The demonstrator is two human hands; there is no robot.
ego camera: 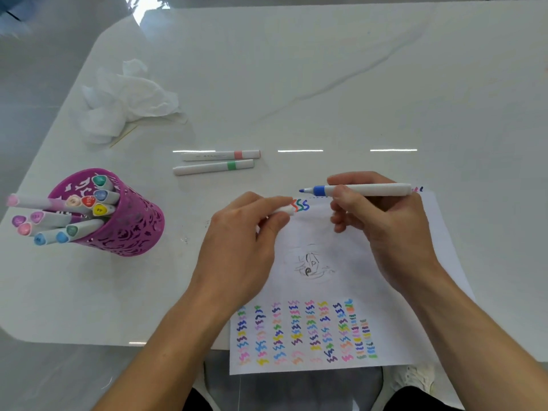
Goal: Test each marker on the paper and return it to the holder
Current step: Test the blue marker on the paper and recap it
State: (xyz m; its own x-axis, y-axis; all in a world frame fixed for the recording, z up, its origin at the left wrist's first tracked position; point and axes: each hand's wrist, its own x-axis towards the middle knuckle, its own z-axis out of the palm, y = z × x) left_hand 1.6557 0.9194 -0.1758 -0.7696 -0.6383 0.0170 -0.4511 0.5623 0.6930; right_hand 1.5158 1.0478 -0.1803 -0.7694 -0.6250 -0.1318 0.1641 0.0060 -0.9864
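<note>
Head view: the right hand (382,223) grips an uncapped blue marker (358,190), barrel level and tip pointing left, just above the far edge of the paper (341,280). The left hand (246,235) is closed on a white cap (284,209), its fingertips touching the paper's far-left corner beside three fresh squiggles (300,205) in red, green and blue. The sheet lies at the near edge of the white table (326,84) and overhangs it toward the person; rows of coloured test squiggles (305,330) fill its near part, and a faint pencil sketch (310,264) sits mid-sheet.

The purple holder (118,221) stands well to the left of both hands, packed with capped markers leaning leftward; the yellow cap seems to carry a number, too small to read surely. Two capped white markers, one with a pink band (221,155) and one with a green band (213,167), lie side by side beyond the left hand; print on the pink one is illegible. Crumpled tissue (127,99) lies far left. The table's far and right stretches are bare.
</note>
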